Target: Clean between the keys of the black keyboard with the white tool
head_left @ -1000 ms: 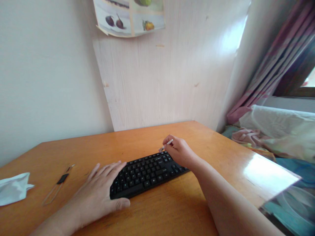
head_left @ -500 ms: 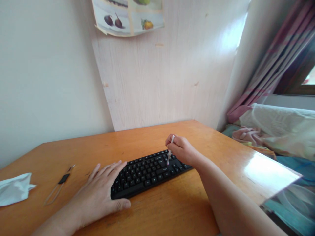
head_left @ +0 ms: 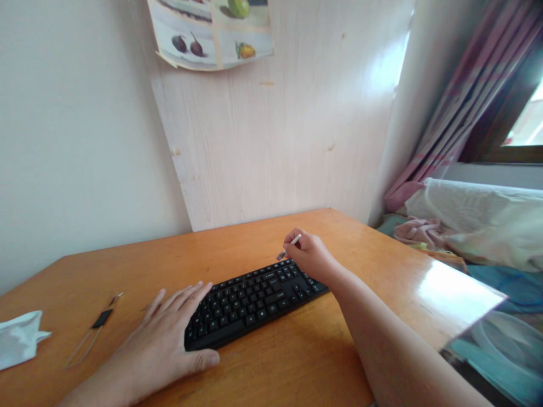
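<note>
A black keyboard (head_left: 250, 299) lies at a slant on the wooden table. My left hand (head_left: 173, 333) rests around its left end, fingers spread and the thumb along the near edge. In the closed fingers of my right hand (head_left: 311, 254) is a small white-handled brush (head_left: 292, 242), tilted, its bristle end pointing down to the left just over the keyboard's far edge. Part of the keyboard's right end is hidden behind my right hand.
On the table's left (head_left: 127, 254) lie a wire tool with a black clip (head_left: 102, 319) and a white tissue (head_left: 21, 339). A pale board with a fruit picture (head_left: 212, 34) stands behind. Cloths (head_left: 428, 232) and a plastic container (head_left: 504, 339) are beyond the right edge.
My right hand has lifted the brush from the keys right of the middle toward the keyboard's far edge, tilting it flatter. My left hand stays at the left end. The view has shifted slightly.
</note>
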Demonstrator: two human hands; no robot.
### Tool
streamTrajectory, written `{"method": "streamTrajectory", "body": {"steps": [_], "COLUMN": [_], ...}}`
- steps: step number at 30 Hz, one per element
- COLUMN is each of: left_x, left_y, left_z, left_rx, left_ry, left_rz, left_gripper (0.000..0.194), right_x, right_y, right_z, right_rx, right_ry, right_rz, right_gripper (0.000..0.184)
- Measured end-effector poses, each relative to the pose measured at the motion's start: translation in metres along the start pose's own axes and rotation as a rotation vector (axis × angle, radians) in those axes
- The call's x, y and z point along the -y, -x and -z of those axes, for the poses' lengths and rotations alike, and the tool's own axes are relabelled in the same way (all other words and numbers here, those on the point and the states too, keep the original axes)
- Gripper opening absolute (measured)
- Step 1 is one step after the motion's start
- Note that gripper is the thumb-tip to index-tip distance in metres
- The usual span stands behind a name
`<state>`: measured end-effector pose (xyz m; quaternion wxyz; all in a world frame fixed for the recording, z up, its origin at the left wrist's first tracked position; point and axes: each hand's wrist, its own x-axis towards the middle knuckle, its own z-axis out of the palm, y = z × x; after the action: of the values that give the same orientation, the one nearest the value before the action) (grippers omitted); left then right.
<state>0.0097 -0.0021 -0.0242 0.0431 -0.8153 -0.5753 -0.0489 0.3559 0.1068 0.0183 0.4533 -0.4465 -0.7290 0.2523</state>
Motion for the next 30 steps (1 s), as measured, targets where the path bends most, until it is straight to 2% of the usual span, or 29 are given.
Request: {"method": "streamTrajectory", "body": {"steps": [6, 13, 15, 21, 26, 30], "left_x": [0.003, 0.003, 0.004, 0.008, -0.003, -0.011], "left_y": [0.001, 0.001, 0.001, 0.003, 0.001, -0.001], "left_z": [-0.004, -0.003, -0.004, -0.009, 0.003, 0.012], "left_rx": [-0.023, -0.012, -0.017, -0.036, 0.021, 0.021], "left_ry": [0.004, 0.006, 0.007, 0.005, 0.016, 0.021], "left_rz": [-0.001, 0.015, 0.018, 0.001, 0.067, 0.092], "left_gripper": [0.116, 0.116, 0.116, 0.114, 0.11, 0.109], "right_x": [0.001, 0.011, 0.012, 0.002, -0.007, -0.008], "right_y": [0.002, 0.006, 0.006, 0.001, -0.001, -0.002], "right_z": [-0.001, 0.01, 0.012, 0.01, 0.006, 0.006], "right_rx": [0.045, 0.128, 0.118, -0.03, -0.048, -0.017], "right_ry": [0.104, 0.178, 0.171, 0.067, 0.117, 0.163], "right_rz": [0.045, 0.056, 0.054, 0.031, 0.06, 0.065], "right_gripper": [0.008, 0.012, 0.012, 0.01, 0.01, 0.012]}}
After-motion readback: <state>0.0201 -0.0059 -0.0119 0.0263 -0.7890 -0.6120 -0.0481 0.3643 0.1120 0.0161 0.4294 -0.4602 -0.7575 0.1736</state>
